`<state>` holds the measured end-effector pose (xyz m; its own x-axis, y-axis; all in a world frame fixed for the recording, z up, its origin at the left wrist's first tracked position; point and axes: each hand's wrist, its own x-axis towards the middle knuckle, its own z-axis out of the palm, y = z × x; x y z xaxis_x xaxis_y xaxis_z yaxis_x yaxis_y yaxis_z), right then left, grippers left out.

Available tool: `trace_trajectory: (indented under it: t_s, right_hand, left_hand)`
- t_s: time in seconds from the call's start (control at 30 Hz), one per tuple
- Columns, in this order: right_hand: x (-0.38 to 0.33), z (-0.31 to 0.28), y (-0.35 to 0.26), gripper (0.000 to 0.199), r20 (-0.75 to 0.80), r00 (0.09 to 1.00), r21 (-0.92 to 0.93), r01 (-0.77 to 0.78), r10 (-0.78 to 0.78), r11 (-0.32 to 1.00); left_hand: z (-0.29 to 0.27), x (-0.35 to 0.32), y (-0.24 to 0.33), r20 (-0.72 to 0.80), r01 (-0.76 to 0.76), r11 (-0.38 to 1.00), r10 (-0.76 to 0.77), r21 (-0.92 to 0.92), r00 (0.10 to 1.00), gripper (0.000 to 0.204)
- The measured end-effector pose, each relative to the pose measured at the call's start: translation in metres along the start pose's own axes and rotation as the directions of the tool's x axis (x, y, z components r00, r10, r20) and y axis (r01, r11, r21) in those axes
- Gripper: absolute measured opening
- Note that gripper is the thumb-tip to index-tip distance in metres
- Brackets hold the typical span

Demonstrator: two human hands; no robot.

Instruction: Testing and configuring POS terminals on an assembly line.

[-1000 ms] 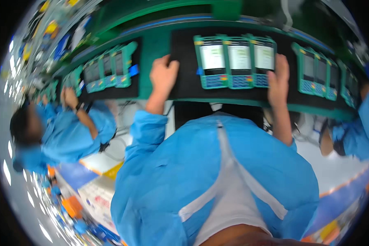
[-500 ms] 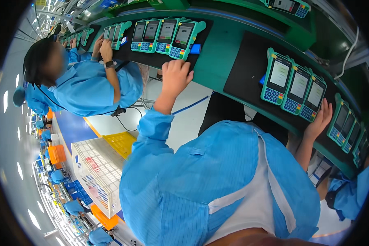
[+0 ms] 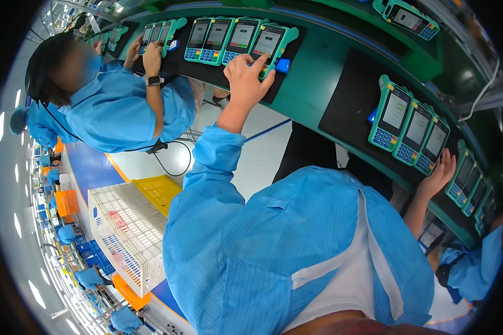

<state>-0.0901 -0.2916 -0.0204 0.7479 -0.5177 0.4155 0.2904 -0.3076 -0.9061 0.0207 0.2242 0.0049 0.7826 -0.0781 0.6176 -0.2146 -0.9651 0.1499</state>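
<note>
My left hand (image 3: 247, 80) reaches over the rightmost payment terminal (image 3: 266, 42) of a row on a black mat. Its fingers are apart, with the index finger at the lower part of the screen and the thumb by the keypad. A blue card-like piece (image 3: 283, 66) juts out beside that terminal. My right hand (image 3: 440, 174) lies open at the bench edge, fingers stretched, near the lower end of a terminal (image 3: 433, 142). That one stands side by side with a middle terminal (image 3: 416, 127) and a left terminal (image 3: 393, 114), all in green holders with lit screens.
At left, a co-worker in blue (image 3: 117, 114) handles other terminals (image 3: 157, 34). More terminals (image 3: 463, 173) stand at far right beside another blue sleeve (image 3: 478, 268). A green shelf (image 3: 341, 28) runs behind the bench (image 3: 304, 72). A white crate (image 3: 129, 229) stands lower left.
My left hand has moved up from the bench edge onto the rightmost terminal of the left row. My right hand stays at the bench edge by its terminals. The view has shifted slightly.
</note>
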Motion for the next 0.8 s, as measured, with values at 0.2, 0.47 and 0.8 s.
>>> trace_trajectory:
  t_s: [0.2,0.47,0.8]
  right_hand:
    - [-0.001,0.001,0.000,0.049,-0.008,1.000,-0.008,0.031,-0.031,1.000]
    - [-0.001,0.003,-0.002,0.048,-0.010,0.999,-0.037,0.049,-0.050,0.998]
    - [-0.003,0.006,-0.005,0.047,0.000,0.998,-0.100,0.059,-0.059,0.993]
  left_hand:
    - [0.003,0.005,-0.029,-0.052,0.159,0.987,-0.159,0.004,0.986,0.039]
    - [0.011,0.011,-0.056,-0.028,0.158,0.981,-0.156,0.115,0.987,0.039]
    - [0.008,0.018,-0.106,-0.134,0.281,0.940,-0.258,0.195,0.957,0.035]
